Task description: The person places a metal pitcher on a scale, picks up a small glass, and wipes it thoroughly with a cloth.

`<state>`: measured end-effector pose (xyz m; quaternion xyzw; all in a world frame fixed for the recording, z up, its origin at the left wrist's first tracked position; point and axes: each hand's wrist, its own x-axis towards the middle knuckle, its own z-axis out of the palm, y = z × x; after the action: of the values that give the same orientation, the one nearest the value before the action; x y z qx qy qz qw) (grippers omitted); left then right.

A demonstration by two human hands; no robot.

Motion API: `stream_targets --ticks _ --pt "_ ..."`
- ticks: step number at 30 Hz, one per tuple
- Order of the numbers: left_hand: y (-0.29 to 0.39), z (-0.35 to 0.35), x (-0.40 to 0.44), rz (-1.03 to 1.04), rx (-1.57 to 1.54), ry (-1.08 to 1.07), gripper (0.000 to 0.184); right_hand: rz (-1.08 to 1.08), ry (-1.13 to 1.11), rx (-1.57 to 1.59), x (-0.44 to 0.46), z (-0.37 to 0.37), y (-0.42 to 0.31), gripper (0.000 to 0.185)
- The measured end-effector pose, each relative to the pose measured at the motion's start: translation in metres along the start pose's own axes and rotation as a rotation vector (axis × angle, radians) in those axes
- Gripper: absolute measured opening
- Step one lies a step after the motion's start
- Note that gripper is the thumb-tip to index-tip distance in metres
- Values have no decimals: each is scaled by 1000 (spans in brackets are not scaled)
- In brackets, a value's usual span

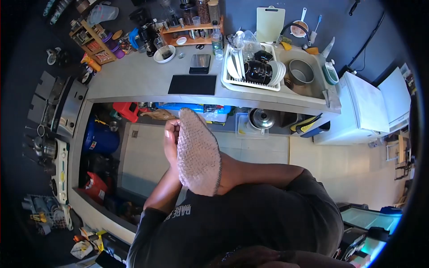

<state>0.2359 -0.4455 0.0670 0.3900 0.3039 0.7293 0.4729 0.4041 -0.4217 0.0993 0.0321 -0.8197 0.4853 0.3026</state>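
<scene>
A beige, coarse-textured cloth (198,154) with a dark stitched edge is held up in front of my chest, its narrow end pointing away from me. My left hand (171,142) is at the cloth's left edge, thumb up and fingers curled against it. My right hand (229,173) touches the lower right side of the cloth. The cloth hides the fingers of that hand, so their grip does not show.
Ahead is a counter (129,80) with a black mat (192,84), a scale (199,63), a dish rack (252,87) and a sink holding a metal pot (300,72). A stove (61,167) stands left, a white fridge (357,105) right. Bins and boxes sit below the counter.
</scene>
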Motion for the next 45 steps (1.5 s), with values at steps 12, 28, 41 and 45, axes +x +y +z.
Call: stream_targets --ticks 12,28,41,45 --pt "-6 35 -3 200 118 238 60 105 96 131 -21 1 33 61" --pt "0 37 -10 318 697 -156 42 61 16 -216 -49 -38 52 81" --pt "-5 16 -14 420 853 -364 40 281 -113 296 -52 -36 75 41" --pt "-9 17 -12 491 866 -334 43 183 -371 32 -55 -34 91 46"
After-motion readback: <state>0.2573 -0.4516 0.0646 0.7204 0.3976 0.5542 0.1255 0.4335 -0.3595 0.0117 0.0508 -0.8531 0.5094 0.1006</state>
